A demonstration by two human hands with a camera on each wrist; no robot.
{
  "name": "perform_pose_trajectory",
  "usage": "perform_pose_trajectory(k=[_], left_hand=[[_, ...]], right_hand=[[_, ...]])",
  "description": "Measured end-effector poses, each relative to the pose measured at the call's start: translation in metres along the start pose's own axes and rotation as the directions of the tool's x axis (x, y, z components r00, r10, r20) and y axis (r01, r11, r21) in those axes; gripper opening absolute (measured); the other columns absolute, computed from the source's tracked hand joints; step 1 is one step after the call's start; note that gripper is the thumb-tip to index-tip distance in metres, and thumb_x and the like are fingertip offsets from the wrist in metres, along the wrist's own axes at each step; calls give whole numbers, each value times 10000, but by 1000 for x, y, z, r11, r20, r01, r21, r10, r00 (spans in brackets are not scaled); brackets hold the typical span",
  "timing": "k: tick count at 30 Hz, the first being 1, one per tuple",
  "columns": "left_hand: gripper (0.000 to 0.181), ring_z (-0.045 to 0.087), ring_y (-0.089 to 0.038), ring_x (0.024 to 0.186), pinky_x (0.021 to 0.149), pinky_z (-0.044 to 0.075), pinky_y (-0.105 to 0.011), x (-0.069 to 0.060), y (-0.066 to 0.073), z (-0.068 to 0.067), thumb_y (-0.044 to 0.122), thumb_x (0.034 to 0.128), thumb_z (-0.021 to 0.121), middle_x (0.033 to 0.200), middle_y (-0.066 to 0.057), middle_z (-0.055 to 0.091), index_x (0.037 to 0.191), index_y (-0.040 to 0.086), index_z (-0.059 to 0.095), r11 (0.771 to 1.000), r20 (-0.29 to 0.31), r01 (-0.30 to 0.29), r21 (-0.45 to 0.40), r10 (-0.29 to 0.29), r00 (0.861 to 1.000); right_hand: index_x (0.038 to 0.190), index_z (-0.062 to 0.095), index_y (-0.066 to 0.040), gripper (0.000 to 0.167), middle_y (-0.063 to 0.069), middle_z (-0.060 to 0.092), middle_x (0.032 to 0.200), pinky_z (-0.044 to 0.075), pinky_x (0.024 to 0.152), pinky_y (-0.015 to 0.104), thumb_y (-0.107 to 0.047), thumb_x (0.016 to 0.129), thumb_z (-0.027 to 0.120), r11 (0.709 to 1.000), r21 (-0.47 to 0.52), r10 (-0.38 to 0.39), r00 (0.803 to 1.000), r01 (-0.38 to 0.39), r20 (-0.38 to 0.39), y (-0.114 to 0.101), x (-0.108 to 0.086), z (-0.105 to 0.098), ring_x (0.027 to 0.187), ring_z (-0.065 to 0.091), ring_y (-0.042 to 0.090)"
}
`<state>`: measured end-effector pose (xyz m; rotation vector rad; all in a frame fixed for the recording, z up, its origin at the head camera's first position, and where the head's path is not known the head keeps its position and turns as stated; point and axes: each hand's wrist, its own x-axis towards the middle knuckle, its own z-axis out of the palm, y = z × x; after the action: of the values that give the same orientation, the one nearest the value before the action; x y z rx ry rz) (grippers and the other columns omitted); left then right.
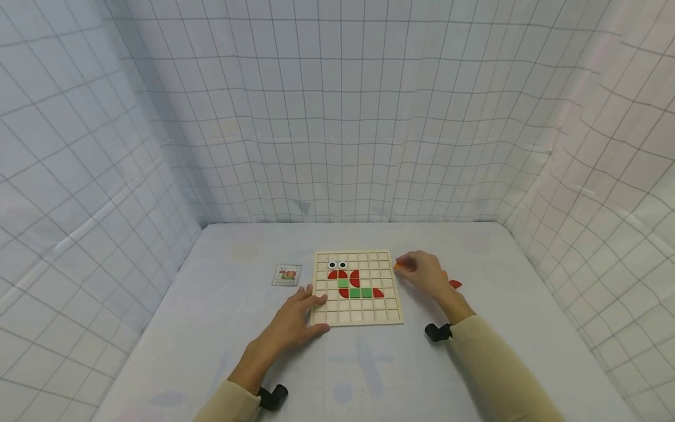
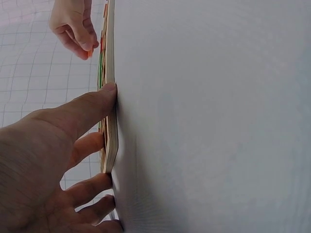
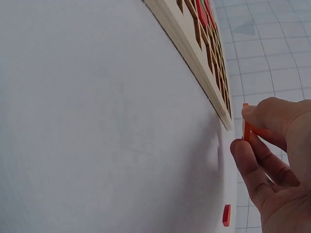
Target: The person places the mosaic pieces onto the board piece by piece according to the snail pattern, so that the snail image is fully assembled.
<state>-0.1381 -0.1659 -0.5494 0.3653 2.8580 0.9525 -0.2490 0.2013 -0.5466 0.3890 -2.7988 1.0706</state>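
Note:
A square wooden grid board (image 1: pixel 389 315) lies on the table. In it sit two eye tiles (image 1: pixel 337 265), several red curved tiles (image 1: pixel 378 292) and green square tiles (image 1: pixel 355 292). My left hand (image 1: pixel 293 316) rests at the board's near left corner, its thumb against the front edge and the other fingers spread at the left side. Just off the board's right edge, my right hand (image 1: pixel 424 274) pinches a thin orange tile (image 3: pixel 247 124) between thumb and fingertips, above the table. The tile's full outline is hidden by the fingers.
A small pattern card (image 1: pixel 286 275) with a coloured picture lies left of the board. Partly behind my right wrist are a red tile (image 1: pixel 455 284) and an orange piece (image 1: pixel 445 274). Gridded white curtains (image 1: pixel 327 117) surround the table at the back and sides.

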Motion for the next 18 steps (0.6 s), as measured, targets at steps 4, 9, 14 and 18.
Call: perform_pose_trajectory(k=[4,9,14,18], left_hand=[[721,392,-533,1743,1387,402,-709,0,0,0,320,953,992,1824,-273,478,1589,112,723,1000,-2,-3,-3,3,1000],[727,397,-536,1739,1381,408,-713,-2,0,0,321,947,997,1822,-278,480,1587,108,724,1000,-4,-3,-3,3,1000],[721,393,-531,1743,1381,405,-718,-2,1,-1,321,950,994,1826,-269,478,1587,115,725,1000,-6,-1,-4,1,1000],[720,389,-531,1745,1386,397,-719,-3,3,-2,316,949,995,1827,-267,477,1584,110,726,1000,-6,-2,-14,2,1000]], right_hand=[[1238,856,20,245,198,848,1219,724,972,459,-89,1022,894,1000,29,-12,1000,12,22,-8,2,6,1058,832,294],[1196,877,-28,199,130,846,1181,722,984,429,-122,1023,914,1000,25,-10,998,8,63,-19,4,13,1050,812,243],[1147,897,-59,155,85,837,1133,720,982,418,-142,1019,924,998,18,-64,992,63,109,-31,8,21,1029,797,210],[1132,907,-79,124,58,833,1113,710,970,400,-148,1029,915,993,-10,-112,985,114,130,-37,12,28,1020,766,184]])
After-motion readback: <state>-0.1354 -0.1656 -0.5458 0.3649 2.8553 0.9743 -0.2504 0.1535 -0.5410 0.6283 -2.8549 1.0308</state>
